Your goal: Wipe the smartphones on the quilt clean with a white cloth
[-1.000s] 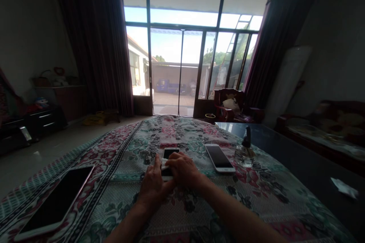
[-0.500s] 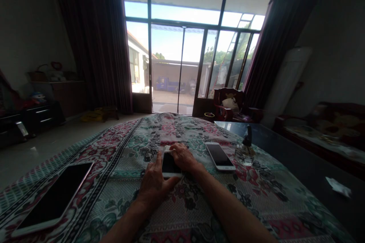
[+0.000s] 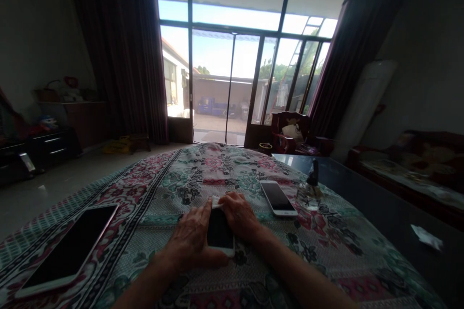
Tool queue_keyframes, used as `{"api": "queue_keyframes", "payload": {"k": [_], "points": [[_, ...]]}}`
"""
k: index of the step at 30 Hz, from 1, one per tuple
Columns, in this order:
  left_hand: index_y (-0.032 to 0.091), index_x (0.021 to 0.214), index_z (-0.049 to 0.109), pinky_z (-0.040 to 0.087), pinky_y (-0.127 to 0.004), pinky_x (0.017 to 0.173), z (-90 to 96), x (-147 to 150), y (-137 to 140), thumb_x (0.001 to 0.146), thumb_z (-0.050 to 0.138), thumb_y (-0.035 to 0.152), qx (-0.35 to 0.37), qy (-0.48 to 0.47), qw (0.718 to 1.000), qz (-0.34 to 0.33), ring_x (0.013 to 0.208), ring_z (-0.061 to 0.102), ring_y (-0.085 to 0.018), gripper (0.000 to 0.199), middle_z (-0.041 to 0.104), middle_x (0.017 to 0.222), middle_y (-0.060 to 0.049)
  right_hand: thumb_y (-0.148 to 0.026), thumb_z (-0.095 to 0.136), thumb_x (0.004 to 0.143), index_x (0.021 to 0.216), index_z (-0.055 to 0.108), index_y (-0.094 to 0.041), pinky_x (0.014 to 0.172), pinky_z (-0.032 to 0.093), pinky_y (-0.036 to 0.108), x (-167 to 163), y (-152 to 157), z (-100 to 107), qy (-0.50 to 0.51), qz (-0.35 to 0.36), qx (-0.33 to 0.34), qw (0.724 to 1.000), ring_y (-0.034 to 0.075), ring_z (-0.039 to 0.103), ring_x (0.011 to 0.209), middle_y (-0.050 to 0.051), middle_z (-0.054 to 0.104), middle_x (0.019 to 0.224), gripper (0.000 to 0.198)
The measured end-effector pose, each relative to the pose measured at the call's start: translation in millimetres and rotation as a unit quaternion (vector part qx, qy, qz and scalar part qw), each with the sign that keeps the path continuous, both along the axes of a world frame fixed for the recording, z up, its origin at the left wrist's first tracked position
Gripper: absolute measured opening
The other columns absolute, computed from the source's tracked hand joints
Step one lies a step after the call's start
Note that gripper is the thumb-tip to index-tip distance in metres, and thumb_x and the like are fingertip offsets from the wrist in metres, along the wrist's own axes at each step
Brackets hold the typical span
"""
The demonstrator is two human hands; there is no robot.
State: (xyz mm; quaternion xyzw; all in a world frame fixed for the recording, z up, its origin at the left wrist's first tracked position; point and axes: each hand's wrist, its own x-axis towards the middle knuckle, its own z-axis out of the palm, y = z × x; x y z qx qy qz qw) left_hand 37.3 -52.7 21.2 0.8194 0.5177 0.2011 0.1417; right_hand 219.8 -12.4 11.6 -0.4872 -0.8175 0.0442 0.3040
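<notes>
- The left hand (image 3: 190,239) lies flat and open on the floral cloth (image 3: 326,246), its fingers (image 3: 203,212) stretched along the left edge of a white-framed smartphone (image 3: 219,233) and its thumb curled under the phone's near end.
- The right hand (image 3: 239,215) presses a small white wipe (image 3: 216,201) onto the phone's far end, fingers bent over it; how firmly it pinches the wipe cannot be told.
- The phone sits between the two hands, touching both, screen up. Its long axis runs away from the person, so the bare glass lies on the near side of the right hand.
- Both hands are equally close to the phone; the right one alone holds the wipe.
- To the right of the right hand, a second white phone (image 3: 277,198) lies apart from it, with a small glass bottle (image 3: 308,193) just beyond.
- Well to the left of the left hand rests a large dark tablet (image 3: 67,251).
</notes>
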Motion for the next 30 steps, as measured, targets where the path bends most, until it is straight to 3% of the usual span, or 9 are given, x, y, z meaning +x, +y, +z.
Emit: {"api": "queue_keyframes", "payload": {"k": [3,5,11,17,22,27,30], "points": [[0.015,0.146,0.037,0.031,-0.050,0.110,8.8,2.9,-5.5,0.048,0.077,0.053,-0.037,0.039,0.998,0.031,0.133,0.038,-0.043,0.112,0.048,0.142,-0.017,-0.014,0.044,0.093,0.098,0.063,-0.021,0.095,0.037,0.031,-0.2,-3.1,-1.8,0.018,-0.006,0.012,1.000,0.019,0.052,0.101,0.006,0.061,0.103,0.021],[0.016,0.144,0.040,0.035,-0.048,0.107,15.3,-1.6,-6.0,0.048,0.077,0.052,-0.059,0.047,0.997,0.016,0.132,0.039,-0.042,0.109,0.049,0.139,-0.016,-0.012,0.045,0.092,0.098,0.063,-0.021,0.095,0.037,0.031,-0.7,-3.7,-1.9,0.018,-0.006,0.012,1.000,0.019,0.052,0.101,0.005,0.061,0.103,0.021],[0.025,0.119,0.063,0.041,-0.041,0.102,20.5,-21.6,2.3,0.053,0.075,0.051,-0.058,0.016,0.996,-0.061,0.121,0.049,-0.034,0.072,0.056,0.127,-0.008,-0.013,0.048,0.091,0.098,0.065,-0.023,0.096,0.038,0.031,-1.2,-5.5,-2.5,0.032,-0.020,0.022,0.999,0.019,0.050,0.106,0.006,0.058,0.113,0.021],[0.025,0.138,0.049,0.028,-0.045,0.114,5.6,-24.6,11.7,0.052,0.077,0.052,-0.035,0.023,0.996,-0.077,0.137,0.034,-0.035,0.095,0.041,0.149,-0.009,-0.017,0.052,0.089,0.100,0.069,-0.024,0.094,0.038,0.033,-0.9,-6.5,1.5,0.001,-0.043,0.030,0.999,0.020,0.051,0.102,0.005,0.059,0.105,0.021],[0.018,0.148,0.033,0.015,-0.050,0.118,-7.1,-22.6,14.9,0.054,0.074,0.055,-0.053,0.061,0.995,-0.053,0.146,0.016,-0.037,0.109,0.025,0.158,-0.013,-0.018,0.051,0.088,0.091,0.070,-0.021,0.087,0.039,0.029,-4.1,-16.6,18.1,-0.068,-0.006,0.010,0.998,0.018,0.054,0.092,0.004,0.060,0.093,0.020],[0.014,0.150,0.030,0.016,-0.050,0.117,-14.9,-21.8,16.5,0.055,0.073,0.056,-0.045,0.065,0.996,-0.042,0.146,0.016,-0.037,0.113,0.024,0.158,-0.016,-0.020,0.052,0.085,0.076,0.069,-0.019,0.077,0.041,0.026,-17.4,-34.4,24.2,-0.115,0.062,-0.007,0.991,0.016,0.055,0.081,0.004,0.060,0.084,0.019],[0.018,0.149,0.033,0.016,-0.050,0.117,-16.1,-23.0,17.1,0.055,0.073,0.056,-0.040,0.057,0.997,-0.045,0.146,0.017,-0.036,0.109,0.026,0.158,-0.014,-0.020,0.055,0.082,0.075,0.070,-0.019,0.076,0.041,0.027,-22.3,-35.3,20.4,-0.118,0.056,-0.006,0.991,0.016,0.055,0.082,0.005,0.060,0.086,0.016]]}}
